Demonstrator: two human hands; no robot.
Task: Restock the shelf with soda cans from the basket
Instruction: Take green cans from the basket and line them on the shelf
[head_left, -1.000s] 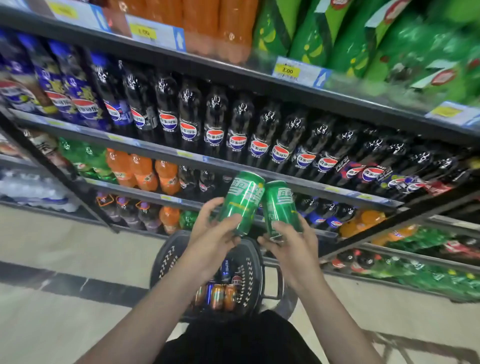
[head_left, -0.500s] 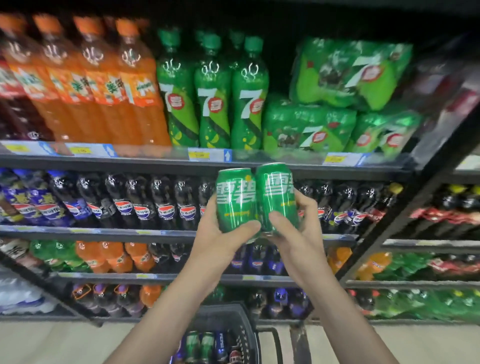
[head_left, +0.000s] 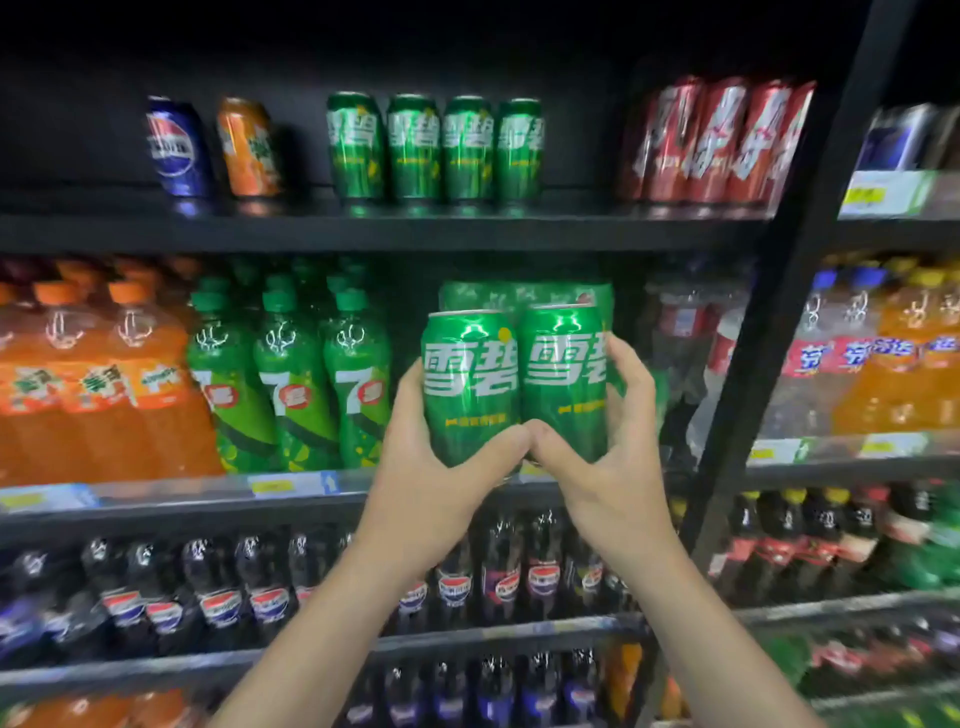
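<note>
My left hand (head_left: 431, 483) grips one green soda can (head_left: 470, 384) and my right hand (head_left: 613, 467) grips a second green soda can (head_left: 563, 374). Both cans stand upright, side by side and touching, held in front of the middle shelf. Above them the top shelf (head_left: 363, 228) carries a row of several matching green cans (head_left: 436, 148), with a blue can (head_left: 176, 148) and an orange can (head_left: 249, 148) to their left and red cans (head_left: 717, 140) to their right. The basket is out of view.
Orange bottles (head_left: 93, 379) and green bottles (head_left: 291, 379) fill the middle shelf. Dark cola bottles (head_left: 218, 592) line the shelf below. A black upright post (head_left: 769, 322) divides this bay from a bay of bottles on the right. The top shelf has gaps between its can groups.
My view has tilted upward, so the top shelf with cans has come into sight and the basket has dropped out. Both hands have raised the two green cans together.
</note>
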